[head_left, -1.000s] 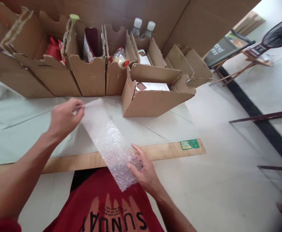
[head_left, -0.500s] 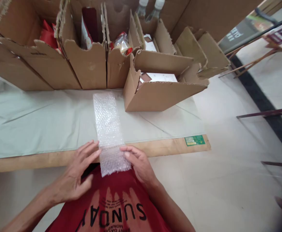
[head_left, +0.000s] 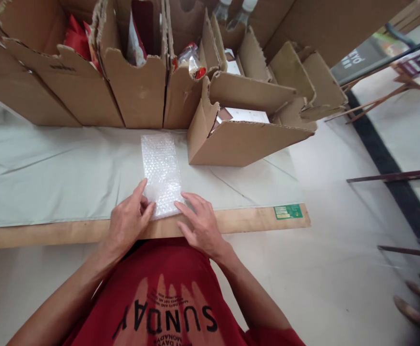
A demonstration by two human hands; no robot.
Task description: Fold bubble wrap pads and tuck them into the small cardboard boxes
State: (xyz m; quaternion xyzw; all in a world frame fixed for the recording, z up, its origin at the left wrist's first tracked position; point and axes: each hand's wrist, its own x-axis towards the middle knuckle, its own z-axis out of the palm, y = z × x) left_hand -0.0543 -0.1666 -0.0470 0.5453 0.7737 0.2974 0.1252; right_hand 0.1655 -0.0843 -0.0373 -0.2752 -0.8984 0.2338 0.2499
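Observation:
A strip of clear bubble wrap (head_left: 162, 166) lies on the pale green cloth, its near end doubled back at the table's wooden edge. My left hand (head_left: 129, 218) rests at the strip's near left corner, index finger along the side and thumb at the fold, with a gap between them. At the near right corner, my right hand (head_left: 201, 223) touches the wrap with its fingertips; its fingers are spread and the thumb stands apart. Neither hand is closed around the wrap. Whether anything lies inside the fold cannot be made out.
Several cardboard bins (head_left: 138, 96) stand in a row at the back, holding packets and boxes. A separate cardboard bin (head_left: 246, 144) with a white box (head_left: 248, 115) sits right of the wrap. Two clear bottles (head_left: 244, 14) stand behind. Wooden edging (head_left: 249, 218) borders the cloth (head_left: 69, 178).
The near end of the bubble wrap, which hung over the table edge, is now folded back at the edge. Both hands have moved forward with it, and my right hand's pinch has opened.

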